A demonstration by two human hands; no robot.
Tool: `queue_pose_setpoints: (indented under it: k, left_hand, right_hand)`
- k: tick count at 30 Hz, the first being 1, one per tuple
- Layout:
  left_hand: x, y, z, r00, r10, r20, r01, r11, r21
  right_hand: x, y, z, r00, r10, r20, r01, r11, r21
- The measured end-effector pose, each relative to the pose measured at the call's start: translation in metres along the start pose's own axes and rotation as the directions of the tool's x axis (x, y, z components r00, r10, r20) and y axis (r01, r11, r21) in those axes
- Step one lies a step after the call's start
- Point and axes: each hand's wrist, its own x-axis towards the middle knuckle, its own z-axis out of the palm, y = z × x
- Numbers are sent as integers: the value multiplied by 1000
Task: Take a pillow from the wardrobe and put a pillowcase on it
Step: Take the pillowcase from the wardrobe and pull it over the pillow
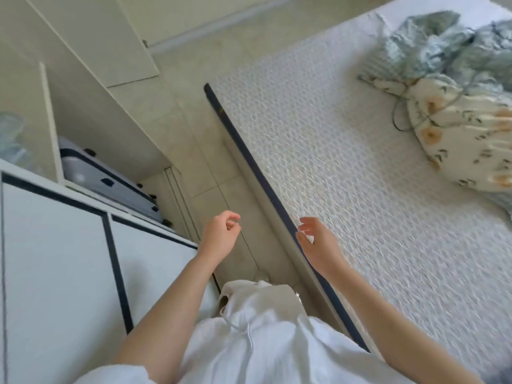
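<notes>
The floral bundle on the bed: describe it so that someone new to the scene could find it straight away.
Start at the bed with its white textured cover, on the right of the view. Near its far right edge lie two heaps of fabric, touching. The floral bundle is the nearer one: cream, printed with orange flowers and grey-green leaves, while the crumpled fabric behind it is shiny pale blue-green.

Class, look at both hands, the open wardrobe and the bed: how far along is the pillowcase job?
Done: a floral pillow already lies on the mattress, beside crumpled blue-green fabric. In hand: nothing; the left hand and right hand are both empty. Left: whether that pillow is already cased is unclear; the wardrobe stands open.
</notes>
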Motion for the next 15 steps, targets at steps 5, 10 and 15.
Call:
queue_pose_setpoints:
  k: [5,10,15]
  left_hand:
    - [62,14,-74,982,-17,-190,2,997,-79]
    - [99,8,-114,934,-100,-344,49,987,-153]
    - [116,-7,-135,858,-259,-444,160,956,-247]
  right_hand:
    - [78,-75,26,987,-114,115,117,993,-24]
    - [145,-140,50,938,-242,247,257,966,-34]
    - [206,-193,68,864,-303,401,340,940,-23]
